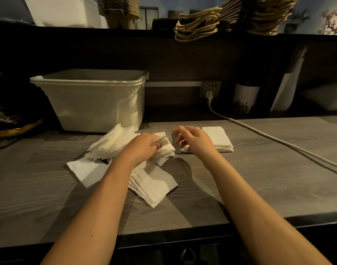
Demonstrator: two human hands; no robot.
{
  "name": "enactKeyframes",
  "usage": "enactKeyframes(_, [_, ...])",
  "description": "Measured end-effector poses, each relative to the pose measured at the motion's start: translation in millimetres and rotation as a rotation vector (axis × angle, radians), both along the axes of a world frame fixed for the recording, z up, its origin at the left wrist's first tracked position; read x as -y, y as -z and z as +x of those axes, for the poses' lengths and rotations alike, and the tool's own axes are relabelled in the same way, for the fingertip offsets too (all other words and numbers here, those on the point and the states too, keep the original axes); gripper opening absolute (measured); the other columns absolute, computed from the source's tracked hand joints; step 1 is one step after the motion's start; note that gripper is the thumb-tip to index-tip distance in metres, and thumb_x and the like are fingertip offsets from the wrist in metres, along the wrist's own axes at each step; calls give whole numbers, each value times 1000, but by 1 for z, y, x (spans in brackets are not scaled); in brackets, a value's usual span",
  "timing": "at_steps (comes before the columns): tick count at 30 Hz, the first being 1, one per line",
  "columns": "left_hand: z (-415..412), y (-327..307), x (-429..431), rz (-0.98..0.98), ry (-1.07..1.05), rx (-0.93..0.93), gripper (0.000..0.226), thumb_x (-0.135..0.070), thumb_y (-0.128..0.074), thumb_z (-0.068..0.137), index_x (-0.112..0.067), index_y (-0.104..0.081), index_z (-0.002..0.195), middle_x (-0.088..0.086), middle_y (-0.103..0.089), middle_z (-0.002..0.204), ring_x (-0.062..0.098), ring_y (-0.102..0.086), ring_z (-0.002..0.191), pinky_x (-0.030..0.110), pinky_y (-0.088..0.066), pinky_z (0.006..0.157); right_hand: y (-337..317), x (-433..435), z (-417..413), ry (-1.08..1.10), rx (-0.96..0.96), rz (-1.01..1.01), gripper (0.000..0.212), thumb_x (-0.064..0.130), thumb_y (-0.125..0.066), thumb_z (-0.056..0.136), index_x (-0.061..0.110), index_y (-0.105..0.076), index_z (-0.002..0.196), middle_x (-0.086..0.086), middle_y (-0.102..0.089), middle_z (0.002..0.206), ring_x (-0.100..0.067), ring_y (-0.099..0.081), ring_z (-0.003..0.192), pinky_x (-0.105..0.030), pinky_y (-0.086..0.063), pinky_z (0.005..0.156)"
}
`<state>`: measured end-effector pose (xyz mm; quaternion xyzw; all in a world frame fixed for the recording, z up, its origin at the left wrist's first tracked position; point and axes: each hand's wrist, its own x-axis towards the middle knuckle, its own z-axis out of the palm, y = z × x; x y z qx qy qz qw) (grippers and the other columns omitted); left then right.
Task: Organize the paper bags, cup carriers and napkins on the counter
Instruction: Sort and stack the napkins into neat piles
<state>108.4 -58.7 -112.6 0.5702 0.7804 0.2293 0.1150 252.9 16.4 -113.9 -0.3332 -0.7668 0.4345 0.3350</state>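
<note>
Two hands, both yours, are above the grey wood-grain counter [259, 188], forearms bare.

1. Your left hand [142, 147] is palm down on the loose napkin heap [110, 144]. Its fingers [157, 144] are curled tight and dig into the right end of the heap, gripping a small bunch of white sheets there.
2. Your right hand [192, 140] hangs just over the left edge of the neat napkin stack [219, 138]. The fingers are spread and loosely bent, with nothing between them. They are blurred, so you cannot tell whether the tips touch the paper.
3. Loose napkin heap: fanned and ragged, lying left of centre, just in front of the bin.
4. Slumped napkin stack [154, 186]: under your left wrist and nearer to you, its layers slid askew.
5. Single flat napkin [83, 172]: at the heap's near left corner.
6. Neat napkin stack: squared, right of centre, apart from the heap.
7. White plastic bin [87, 100]: stands at the back of the counter on the left.
8. Paper bags [240, 14] with twisted cord handles: bunched on the upper shelf, leaning over.
9. White cable [278, 141]: runs from the wall socket [210, 88] across the counter to the right.
10. Printed cup [244, 98]: in the recess right of the socket.
</note>
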Motion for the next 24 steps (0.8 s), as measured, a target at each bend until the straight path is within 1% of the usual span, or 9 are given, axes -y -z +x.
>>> enactKeyframes(2, [-1,-1,0,0,3,13,22,-17,-42,95,-5,-61,99,12,-60,111,26,-55,96,38,-43,81,9,1,2,-21,7,-45,24,27,-40,100,27,-61,88,4,-60,73,-6,-54,63,-13,-45,58])
enactKeyframes(3, [-2,0,0,2,2,12,21,-20,-42,97,-12,-60,104,9,-59,116,23,-54,100,37,-42,84,12,1,3,-29,13,-71,24,27,-41,100,29,-61,86,3,-60,72,-7,-54,62,-17,-46,60])
enactKeyframes(4, [-3,0,0,5,-1,11,26,-21,-41,97,-17,-59,116,6,-56,121,20,-52,105,34,-40,87,13,1,4,-32,14,-93,25,28,-41,100,29,-61,86,3,-60,70,-8,-53,61,-20,-47,62])
enactKeyframes(6, [-6,3,-1,14,1,2,34,-17,-40,97,-20,-52,129,2,-52,126,19,-50,111,30,-40,88,13,1,5,-30,-7,-136,26,28,-40,100,27,-62,86,2,-60,69,-8,-53,59,-22,-47,62])
enactKeyframes(10, [-7,12,-8,72,-18,-82,27,-13,-40,95,-17,-59,113,4,-58,113,16,-51,92,27,-37,72,13,6,4,-72,-17,-227,26,27,-40,101,23,-62,88,1,-61,73,-6,-55,56,-17,-45,53])
enactKeyframes(12, [-6,11,-10,134,-77,-102,26,-16,-39,97,-16,-60,111,6,-59,110,17,-49,88,28,-35,70,14,7,4,-109,-71,-345,25,27,-40,100,18,-62,93,-2,-63,77,-7,-58,58,-18,-48,54])
enactKeyframes(17, [0,0,-10,322,-200,-78,33,-20,-38,99,-18,-53,128,4,-58,121,20,-53,104,26,-35,75,14,8,1,-254,-242,-748,33,32,-39,100,7,-56,113,-10,-67,93,-18,-67,83,-26,-57,69])
enactKeyframes(21, [12,-4,-8,367,19,-14,35,-14,-42,96,-22,-53,128,-2,-55,125,15,-51,109,26,-40,83,14,8,-1,-292,-474,-1001,46,43,-36,99,5,-53,120,-15,-66,102,-24,-67,91,-33,-56,81])
enactKeyframes(24, [18,-1,-6,306,220,-58,36,-12,-46,94,-29,-57,124,-14,-52,124,5,-45,115,25,-39,96,13,4,3,-264,-613,-1083,57,50,-32,98,2,-55,119,-15,-63,102,-24,-64,93,-33,-54,83])
